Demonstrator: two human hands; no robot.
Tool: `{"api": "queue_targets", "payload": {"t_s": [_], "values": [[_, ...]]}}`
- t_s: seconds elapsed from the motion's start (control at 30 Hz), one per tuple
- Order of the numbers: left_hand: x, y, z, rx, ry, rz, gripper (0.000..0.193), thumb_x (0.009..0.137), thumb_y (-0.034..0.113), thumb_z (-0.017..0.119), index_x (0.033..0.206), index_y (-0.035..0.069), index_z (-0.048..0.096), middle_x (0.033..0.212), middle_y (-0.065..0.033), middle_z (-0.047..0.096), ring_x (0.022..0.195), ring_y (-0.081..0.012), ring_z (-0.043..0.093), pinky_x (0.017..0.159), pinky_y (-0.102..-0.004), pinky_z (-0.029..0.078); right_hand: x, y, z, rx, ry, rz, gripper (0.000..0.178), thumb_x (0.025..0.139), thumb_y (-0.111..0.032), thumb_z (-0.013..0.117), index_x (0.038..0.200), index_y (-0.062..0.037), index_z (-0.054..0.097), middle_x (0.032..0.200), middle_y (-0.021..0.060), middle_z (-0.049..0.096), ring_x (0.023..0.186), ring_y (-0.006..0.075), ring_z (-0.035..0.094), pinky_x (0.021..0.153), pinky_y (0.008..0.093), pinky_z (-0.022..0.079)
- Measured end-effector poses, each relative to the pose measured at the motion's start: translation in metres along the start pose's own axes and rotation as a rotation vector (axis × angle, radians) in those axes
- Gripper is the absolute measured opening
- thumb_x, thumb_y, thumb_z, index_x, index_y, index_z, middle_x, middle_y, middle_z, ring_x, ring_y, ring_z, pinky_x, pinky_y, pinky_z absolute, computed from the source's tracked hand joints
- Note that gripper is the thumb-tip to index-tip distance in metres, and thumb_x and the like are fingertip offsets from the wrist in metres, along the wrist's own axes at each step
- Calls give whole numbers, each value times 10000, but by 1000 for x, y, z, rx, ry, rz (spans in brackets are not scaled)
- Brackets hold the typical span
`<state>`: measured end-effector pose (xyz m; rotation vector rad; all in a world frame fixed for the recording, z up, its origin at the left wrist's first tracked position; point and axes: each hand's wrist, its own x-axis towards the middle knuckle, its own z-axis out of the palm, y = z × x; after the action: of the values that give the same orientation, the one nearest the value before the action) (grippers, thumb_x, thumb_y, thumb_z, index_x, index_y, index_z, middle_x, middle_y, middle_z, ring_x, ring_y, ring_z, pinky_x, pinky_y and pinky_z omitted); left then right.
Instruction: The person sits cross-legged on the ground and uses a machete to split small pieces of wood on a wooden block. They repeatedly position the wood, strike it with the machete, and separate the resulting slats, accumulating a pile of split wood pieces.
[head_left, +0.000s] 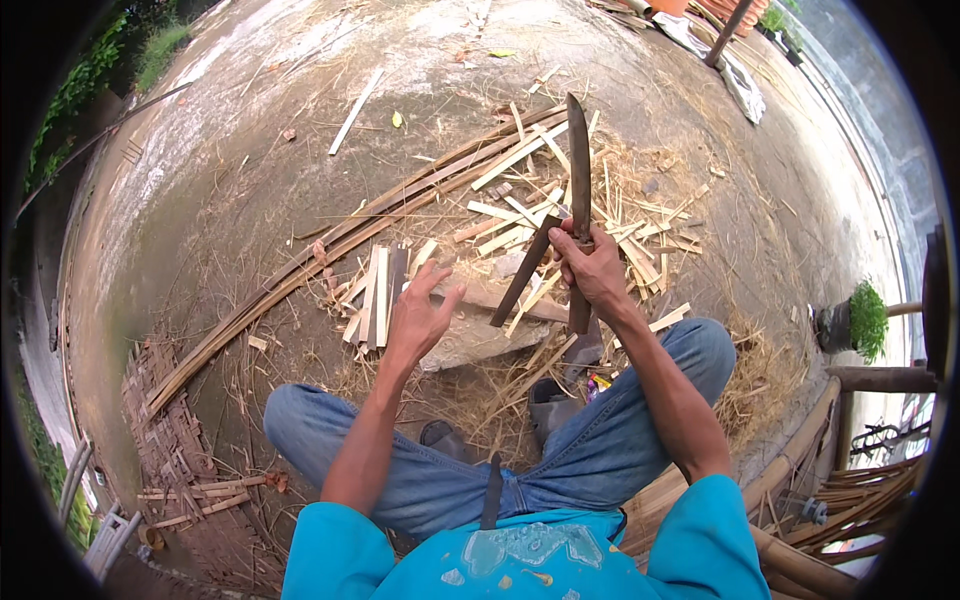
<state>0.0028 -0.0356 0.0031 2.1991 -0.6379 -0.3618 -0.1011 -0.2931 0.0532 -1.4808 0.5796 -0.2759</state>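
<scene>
My right hand (pixel 592 268) is closed round the handle of a machete (pixel 579 165), whose long dark blade points away from me. The thumb side of that hand also pinches a dark flat strip (pixel 524 272), probably bamboo, slanting down toward me. My left hand (pixel 422 312) holds nothing, its fingers apart, beside a small bundle of pale split strips (pixel 378 300). Between the hands, a rough block (pixel 480 338) lies on the ground with a wooden piece (pixel 500 297) across its far side.
Pale split pieces (pixel 520 225) and shavings lie scattered beyond my hands. Long bamboo lengths (pixel 330 245) run diagonally across the ground on the left. A woven mat (pixel 180 450) is at lower left. A potted plant (pixel 868 320) and bamboo poles (pixel 800 445) stand right.
</scene>
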Motion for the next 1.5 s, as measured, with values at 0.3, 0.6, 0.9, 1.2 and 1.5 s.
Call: {"api": "queue_targets", "payload": {"t_s": [0.3, 0.6, 0.9, 1.2, 1.5], "values": [[6, 41, -10, -230, -229, 88, 304, 994, 94, 661, 1294, 71, 705, 1158, -135, 762, 875, -183, 746, 803, -305, 586, -33, -9, 64, -305, -267, -229, 291, 990, -153, 707, 1238, -1, 685, 925, 133, 766, 816, 146, 740, 698, 303, 586], [9, 7, 21, -310, 140, 172, 425, 1015, 49, 588, 1440, 67, 597, 1233, -196, 726, 1096, -262, 732, 880, -354, 601, -52, 8, 83, 101, -333, 123, 513, 1079, -289, 579, 1525, -59, 473, 676, 7, 565, 537, 84, 538, 509, 275, 465], [5, 9, 21, -318, 130, 109, 426, 984, 83, 677, 1407, 88, 632, 1272, -179, 712, 1061, -204, 724, 866, -320, 597, -71, 11, 91, 236, -316, 194, 536, 1112, -497, 420, 982, -5, 590, 661, -11, 513, 469, 69, 492, 408, 248, 425], [4, 15, 20, -300, 113, 81, 401, 981, 110, 695, 1380, 120, 670, 1062, -136, 783, 895, -109, 710, 755, -310, 558, -69, 8, 89, 205, -308, 194, 565, 1119, -499, 388, 835, -33, 534, 626, -11, 498, 457, 70, 488, 405, 254, 427], [5, 11, 21, -292, 135, 112, 399, 981, 116, 692, 1380, 133, 670, 1021, -137, 784, 884, -123, 719, 759, -320, 556, -66, 16, 88, 203, -335, 209, 578, 1080, -579, 439, 936, -29, 548, 723, 21, 566, 470, 77, 502, 408, 248, 434]]}}
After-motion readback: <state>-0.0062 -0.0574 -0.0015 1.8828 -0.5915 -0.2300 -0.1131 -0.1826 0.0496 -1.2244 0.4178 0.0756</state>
